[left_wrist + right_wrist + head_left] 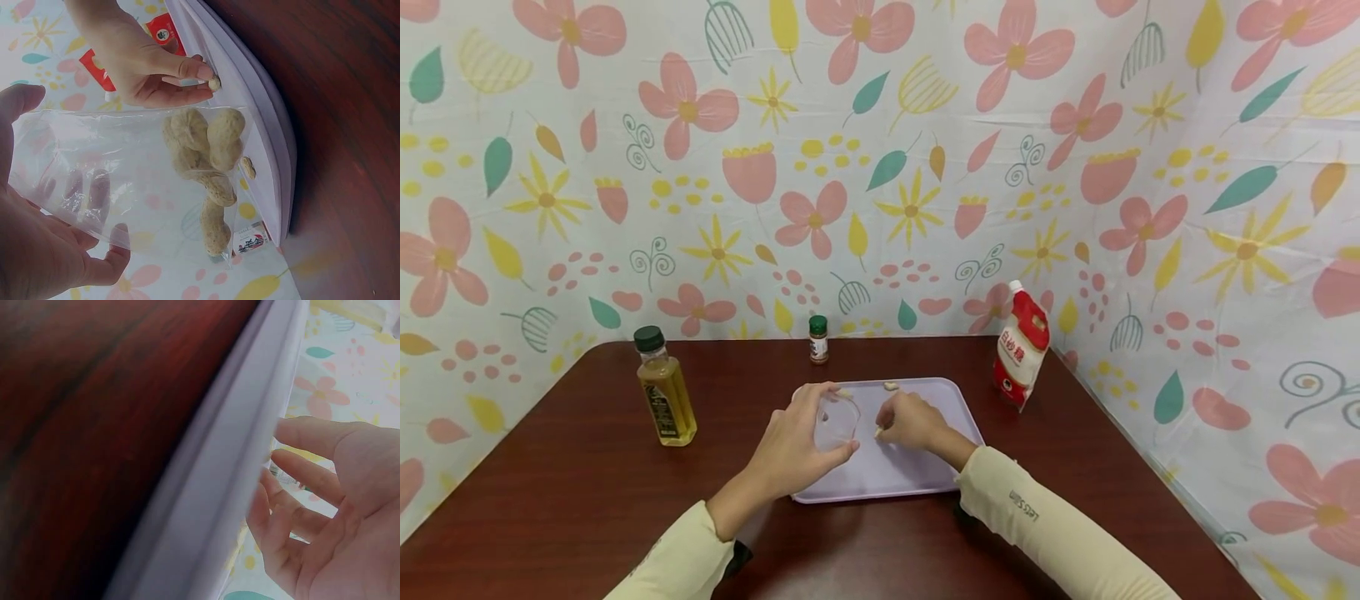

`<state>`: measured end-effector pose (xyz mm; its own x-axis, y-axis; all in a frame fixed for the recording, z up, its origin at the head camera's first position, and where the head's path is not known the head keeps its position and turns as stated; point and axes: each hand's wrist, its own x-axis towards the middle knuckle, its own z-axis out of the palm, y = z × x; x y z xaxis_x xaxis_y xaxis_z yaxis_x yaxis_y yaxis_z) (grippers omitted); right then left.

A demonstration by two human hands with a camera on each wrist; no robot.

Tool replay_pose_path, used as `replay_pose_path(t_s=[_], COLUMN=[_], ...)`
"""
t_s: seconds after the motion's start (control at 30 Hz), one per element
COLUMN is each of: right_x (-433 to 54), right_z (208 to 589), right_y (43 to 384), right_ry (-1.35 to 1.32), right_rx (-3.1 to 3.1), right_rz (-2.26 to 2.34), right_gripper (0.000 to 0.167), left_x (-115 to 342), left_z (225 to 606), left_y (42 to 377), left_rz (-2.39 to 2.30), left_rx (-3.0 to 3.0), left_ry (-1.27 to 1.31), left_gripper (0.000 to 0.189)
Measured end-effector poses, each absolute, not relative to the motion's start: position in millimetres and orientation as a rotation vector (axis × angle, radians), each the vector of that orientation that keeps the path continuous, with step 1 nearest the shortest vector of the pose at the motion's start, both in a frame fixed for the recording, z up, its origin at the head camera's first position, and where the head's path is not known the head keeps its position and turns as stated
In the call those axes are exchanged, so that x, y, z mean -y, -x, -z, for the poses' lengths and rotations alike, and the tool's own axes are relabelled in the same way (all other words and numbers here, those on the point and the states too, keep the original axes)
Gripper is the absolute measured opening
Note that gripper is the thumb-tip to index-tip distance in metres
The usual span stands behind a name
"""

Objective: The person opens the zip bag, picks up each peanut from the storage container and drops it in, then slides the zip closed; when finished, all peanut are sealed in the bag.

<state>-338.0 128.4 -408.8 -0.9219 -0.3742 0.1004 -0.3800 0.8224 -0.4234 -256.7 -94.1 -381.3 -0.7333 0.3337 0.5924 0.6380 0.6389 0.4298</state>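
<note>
My left hand [796,442] holds a clear plastic bag [837,423] over the left part of a pale lilac tray [917,475], thumb and fingers spread around the bag's mouth. Several unshelled peanuts [214,228] lie at the bottom of the bag, seen in the left wrist view. Over the tray's middle, my right hand [913,419] pinches a peanut [214,83] between thumb and fingertips. Another peanut [891,386] lies near the tray's far edge. In the right wrist view the tray's rim hides the right fingertips.
On the dark wooden table [587,500], an oil bottle [667,396] with a dark cap stands at the left. A small green-capped spice jar [818,343] is behind the tray. A red and white sugar pouch [1021,350] stands at the back right. Flower-patterned cloth [880,167] hangs behind.
</note>
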Motion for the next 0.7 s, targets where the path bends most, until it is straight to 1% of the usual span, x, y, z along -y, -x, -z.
replay_pose_path(t_s=[0.17, 0.5, 0.7], right_x=[-127.1, -124.9, -124.3], right_z=[412.8, 415.0, 414.3], right_y=[339.1, 338.2, 338.3], right_ry=[-0.631, -0.624, -0.673], right_rx=[2.968, 2.961, 2.958], right_rz=[-0.684, -0.640, -0.611], right_gripper=[0.011, 0.010, 0.009], left_x=[93.7, 92.1, 93.0], left_z=[381.7, 382.6, 382.8], left_y=[256.2, 255.1, 256.5], left_rz=[0.871, 0.864, 0.868], left_rx=[2.401, 2.401, 2.382], left_ry=[0.762, 0.753, 0.771], left_gripper=[0.071, 0.072, 0.071])
